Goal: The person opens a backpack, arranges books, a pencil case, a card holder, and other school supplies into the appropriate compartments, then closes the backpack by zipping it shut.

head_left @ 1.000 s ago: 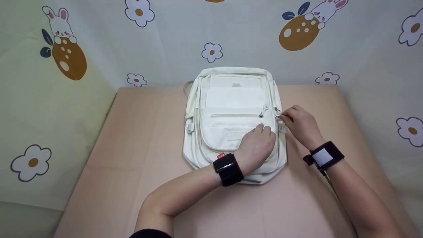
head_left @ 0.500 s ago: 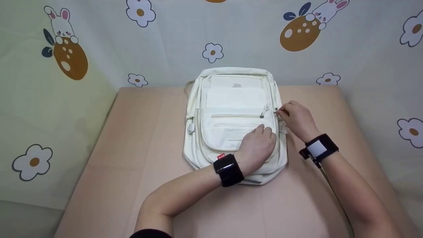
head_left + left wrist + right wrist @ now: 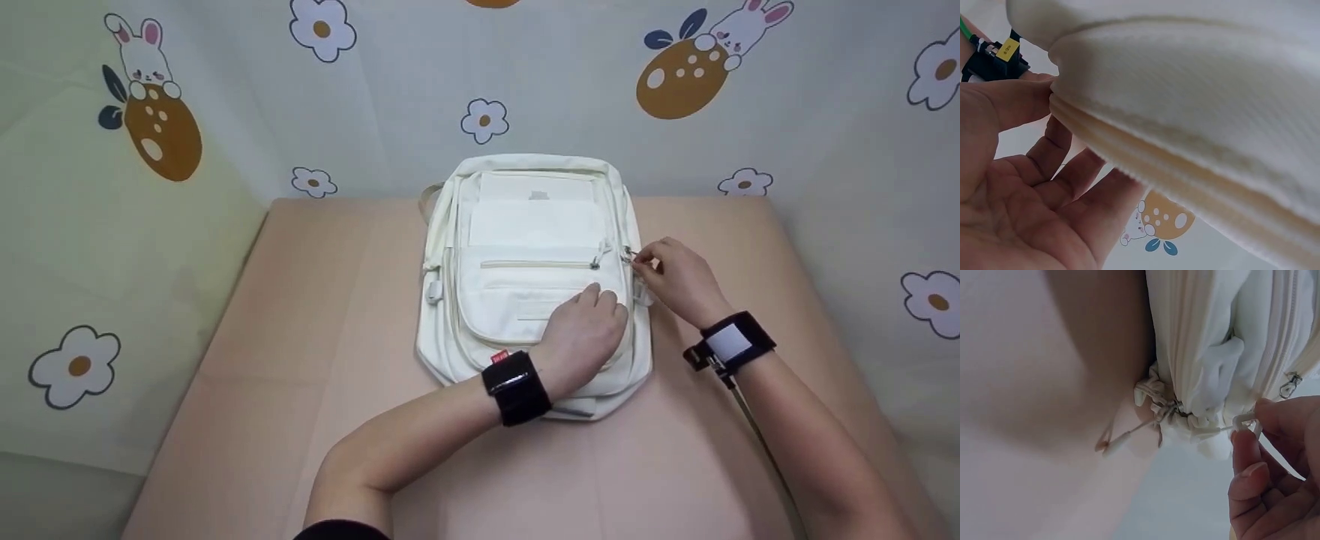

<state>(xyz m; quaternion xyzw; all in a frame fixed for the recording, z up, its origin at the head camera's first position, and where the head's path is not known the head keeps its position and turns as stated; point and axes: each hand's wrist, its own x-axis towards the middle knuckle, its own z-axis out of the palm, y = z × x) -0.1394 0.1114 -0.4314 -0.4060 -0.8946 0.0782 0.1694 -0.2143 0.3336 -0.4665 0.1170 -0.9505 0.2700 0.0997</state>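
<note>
A cream backpack point(image 3: 536, 221) lies front side up on the table. My left hand point(image 3: 581, 334) lies across its lower right front. In the left wrist view that hand point(image 3: 1044, 163) pinches the fabric edge beside a zipper point(image 3: 1185, 169), thumb on one side and fingers beneath. At the bag's right side my right hand point(image 3: 679, 277) pinches a small pull. In the right wrist view this is a white zipper pull point(image 3: 1247, 421) with a loop end, held between thumb and index finger of the right hand point(image 3: 1280, 467). Another metal zipper slider point(image 3: 1292, 382) sits close by.
The bag rests on a pinkish-tan table point(image 3: 337, 315). A patterned cloth point(image 3: 405, 82) with flowers and rabbits hangs behind and at both sides. A cord with a white end point(image 3: 1117, 443) dangles from the bag's side. A cable point(image 3: 765, 442) runs along the right forearm.
My right hand first moves slightly up and left along the bag's side, then back a little down and right, still pinching the pull. The left hand keeps its place.
</note>
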